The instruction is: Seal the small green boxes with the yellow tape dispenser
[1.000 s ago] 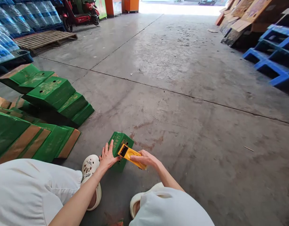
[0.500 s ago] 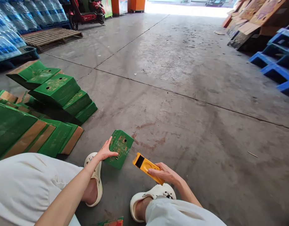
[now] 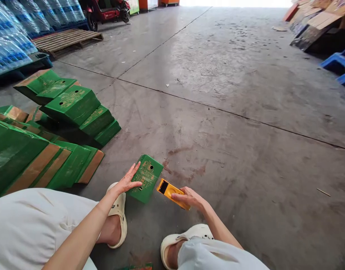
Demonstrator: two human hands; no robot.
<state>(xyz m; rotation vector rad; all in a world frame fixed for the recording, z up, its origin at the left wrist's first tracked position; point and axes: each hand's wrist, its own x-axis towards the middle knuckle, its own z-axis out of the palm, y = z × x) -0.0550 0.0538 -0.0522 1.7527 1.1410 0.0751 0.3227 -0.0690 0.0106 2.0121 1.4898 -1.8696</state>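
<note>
My left hand point(image 3: 127, 182) lies on the left part of a green cardboard box point(image 3: 146, 178) standing on the floor, with its fingers spread and the thumb across the printed top. The box has brownish print and two dark round holes. My right hand point(image 3: 188, 198) is wrapped round a yellow handheld tool point(image 3: 172, 193) with a black rectangular patch near its far end. That end points at the box's lower right side, a small gap away. What exactly the tool is, I cannot make out.
Stacked green boxes point(image 3: 74, 105) stand at the left. Behind them are wrapped water bottles point(image 3: 43, 17), a wooden pallet point(image 3: 68, 39) and a red scooter point(image 3: 107, 14). Cardboard point(image 3: 324, 22) and a blue pallet point(image 3: 337, 63) are at the far right. My white clogs point(image 3: 120, 221) flank the work.
My right hand has brought the yellow tool slightly left and up, closer to the green box. The left hand stays on the box. The view has tilted down and turned a little left.
</note>
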